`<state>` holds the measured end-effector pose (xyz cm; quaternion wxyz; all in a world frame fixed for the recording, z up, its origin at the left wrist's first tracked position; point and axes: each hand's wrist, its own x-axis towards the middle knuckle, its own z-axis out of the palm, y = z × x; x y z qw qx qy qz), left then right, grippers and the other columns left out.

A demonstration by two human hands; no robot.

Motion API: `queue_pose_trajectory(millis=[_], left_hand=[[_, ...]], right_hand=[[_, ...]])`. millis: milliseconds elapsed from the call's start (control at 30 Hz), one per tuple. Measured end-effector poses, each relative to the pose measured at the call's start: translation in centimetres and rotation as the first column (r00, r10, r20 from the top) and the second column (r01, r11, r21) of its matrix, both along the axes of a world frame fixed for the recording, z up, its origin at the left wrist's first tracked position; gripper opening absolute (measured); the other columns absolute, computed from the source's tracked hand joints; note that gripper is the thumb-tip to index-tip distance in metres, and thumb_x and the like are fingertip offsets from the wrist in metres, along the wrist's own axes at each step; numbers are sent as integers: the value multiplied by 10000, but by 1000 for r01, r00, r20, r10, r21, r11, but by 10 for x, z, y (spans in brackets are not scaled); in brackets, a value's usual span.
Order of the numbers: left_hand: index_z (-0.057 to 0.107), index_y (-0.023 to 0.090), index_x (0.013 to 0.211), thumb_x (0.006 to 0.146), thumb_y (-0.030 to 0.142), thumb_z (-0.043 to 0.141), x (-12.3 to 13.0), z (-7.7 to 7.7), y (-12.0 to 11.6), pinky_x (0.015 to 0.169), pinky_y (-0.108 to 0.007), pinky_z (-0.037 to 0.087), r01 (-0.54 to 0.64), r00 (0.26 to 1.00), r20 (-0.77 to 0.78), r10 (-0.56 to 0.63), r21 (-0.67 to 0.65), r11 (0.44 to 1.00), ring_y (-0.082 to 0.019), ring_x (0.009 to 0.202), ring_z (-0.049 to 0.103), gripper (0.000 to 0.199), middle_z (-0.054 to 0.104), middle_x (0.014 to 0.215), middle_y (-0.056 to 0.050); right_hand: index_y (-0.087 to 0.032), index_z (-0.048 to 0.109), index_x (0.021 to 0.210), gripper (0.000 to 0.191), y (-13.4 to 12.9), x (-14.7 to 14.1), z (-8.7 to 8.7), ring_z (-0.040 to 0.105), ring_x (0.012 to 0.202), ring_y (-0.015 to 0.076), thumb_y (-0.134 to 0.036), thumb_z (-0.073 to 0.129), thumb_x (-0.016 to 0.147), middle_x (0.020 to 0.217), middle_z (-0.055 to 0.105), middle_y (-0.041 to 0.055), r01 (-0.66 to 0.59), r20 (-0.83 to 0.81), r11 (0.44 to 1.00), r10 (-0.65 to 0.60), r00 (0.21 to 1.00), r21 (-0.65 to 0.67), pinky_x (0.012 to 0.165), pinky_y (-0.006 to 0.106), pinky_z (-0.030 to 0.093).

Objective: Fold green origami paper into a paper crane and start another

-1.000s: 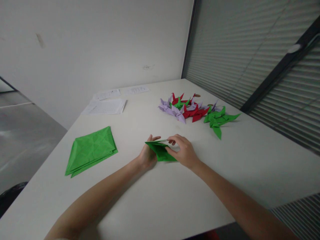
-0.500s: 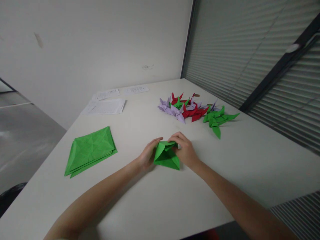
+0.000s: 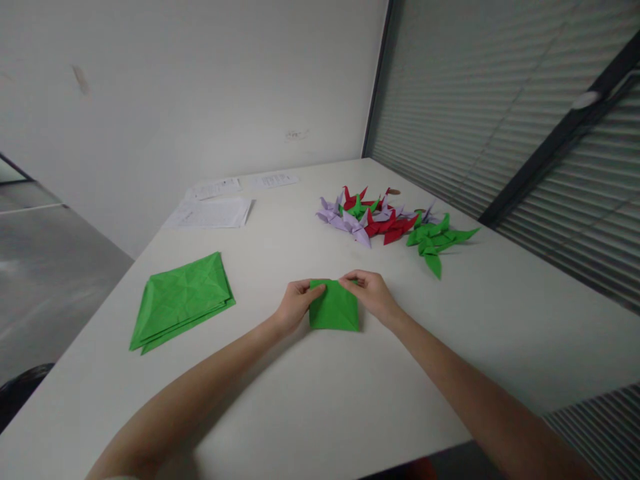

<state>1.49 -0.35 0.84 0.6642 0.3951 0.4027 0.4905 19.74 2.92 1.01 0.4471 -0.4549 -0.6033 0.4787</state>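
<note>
A green sheet of origami paper [image 3: 334, 311], folded into a small flat square, is held just above or on the white table between my two hands. My left hand [image 3: 296, 305] pinches its upper left corner, thumb on the front and fingers behind. At the upper right edge, my right hand [image 3: 369, 293] grips the square between thumb and fingertips. The backs of the fingers behind the paper are partly hidden.
A stack of creased green paper [image 3: 185, 297] lies at the left. Folded paper cranes in red [image 3: 393, 227], lilac [image 3: 356, 227] and green [image 3: 433, 239] are heaped at the back right. Printed sheets [image 3: 215, 213] lie at the back left. Window blinds [image 3: 475, 120] border the table's right side.
The green paper has gone from a partly open, puffed-up fold to a flat square. My left thumb now presses on its front, and my right hand has shifted slightly along the top edge.
</note>
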Motion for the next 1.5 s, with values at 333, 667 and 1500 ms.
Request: queue_pose_trajectory(millis=[333,667,1500], left_hand=[[754,110,806,707,521,748,-1,-3,0,618,-269,453,42,997,-59,-40,34,999,-160,631,597,423,699,710,-61],[764,128,847,650,436,804,-5,-8,3,724,-326,530,200,967,-177,-184,75,977,-200,686,667,367,739,787,-65],[632,193,1150,907,280,552,-20,-22,9,948,-395,478,698,274,-870,410,474,537,-226,1073,616,270,653,1183,-91]], right_hand=[[-179,691,645,337,4,5,0,606,579,173,-506,763,611,629,699,38,81,-10,997,-81,997,4,568,301,469],[-183,682,646,400,10,9,-1,625,650,194,-564,777,571,670,703,47,182,-90,983,-181,979,4,647,330,492],[-166,580,670,345,-3,1,-16,448,591,119,-462,558,844,636,489,-20,-385,382,923,353,854,7,543,253,339]])
